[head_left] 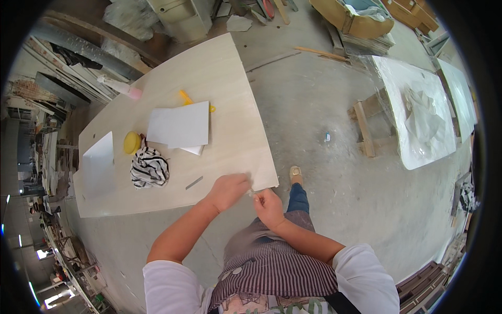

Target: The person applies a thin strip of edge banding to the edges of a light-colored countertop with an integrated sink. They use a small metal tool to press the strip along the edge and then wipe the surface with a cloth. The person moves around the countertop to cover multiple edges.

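My left hand [228, 191] is at the near right corner of a large pale board [230, 131], its fingers curled and slightly blurred. Beside it, just off the board's edge, my right hand [270, 208] is closed in a pinch. A tiny whitish bit [251, 193] shows between the two hands, too small to name. A thin grey strip [194, 182] lies on the board to the left of my left hand. Farther left are a black-and-white striped cloth [149, 168] and a round yellow thing [132, 142].
White sheets [183, 125] partly cover a yellow tool [185, 97]. Another white sheet [99, 162] lies at the board's left, and a bottle with pink liquid [123, 88] near its far edge. Rightward, a plastic-wrapped white panel [418, 110] rests on a wooden stand [364, 128].
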Action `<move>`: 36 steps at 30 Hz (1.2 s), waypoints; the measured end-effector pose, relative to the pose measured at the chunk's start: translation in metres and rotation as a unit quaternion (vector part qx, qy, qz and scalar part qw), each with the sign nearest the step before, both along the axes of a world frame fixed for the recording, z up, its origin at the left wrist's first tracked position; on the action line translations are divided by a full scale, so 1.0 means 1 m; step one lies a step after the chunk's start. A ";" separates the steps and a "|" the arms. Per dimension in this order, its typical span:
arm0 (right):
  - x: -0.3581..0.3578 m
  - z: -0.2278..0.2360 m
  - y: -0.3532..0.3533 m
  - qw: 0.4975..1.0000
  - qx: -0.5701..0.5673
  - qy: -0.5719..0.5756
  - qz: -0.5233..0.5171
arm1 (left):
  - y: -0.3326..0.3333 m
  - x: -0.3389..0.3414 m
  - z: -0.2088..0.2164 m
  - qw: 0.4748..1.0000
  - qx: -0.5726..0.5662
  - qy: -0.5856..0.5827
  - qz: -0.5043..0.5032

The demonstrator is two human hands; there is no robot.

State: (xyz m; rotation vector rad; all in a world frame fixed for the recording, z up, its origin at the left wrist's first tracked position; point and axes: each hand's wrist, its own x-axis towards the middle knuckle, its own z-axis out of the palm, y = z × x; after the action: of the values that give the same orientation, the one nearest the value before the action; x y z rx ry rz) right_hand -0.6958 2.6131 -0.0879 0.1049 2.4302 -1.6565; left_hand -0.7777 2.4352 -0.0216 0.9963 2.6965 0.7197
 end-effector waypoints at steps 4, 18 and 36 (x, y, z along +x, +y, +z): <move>0.000 0.000 -0.015 0.997 0.044 0.062 0.021 | -0.016 0.007 0.002 1.000 -0.007 0.001 0.016; 0.006 0.017 -0.078 0.992 0.012 -0.042 0.118 | -0.085 0.041 0.008 0.994 -0.068 -0.019 0.087; -0.082 0.013 0.170 0.995 0.052 -0.003 -0.083 | -0.018 0.084 0.002 0.917 0.003 -0.020 0.398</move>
State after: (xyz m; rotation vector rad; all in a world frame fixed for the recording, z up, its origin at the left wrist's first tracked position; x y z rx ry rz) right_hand -0.7779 2.7835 -0.0745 0.3351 2.5650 -1.5880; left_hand -0.6937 2.4173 -0.0197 -0.1814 3.0179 0.8370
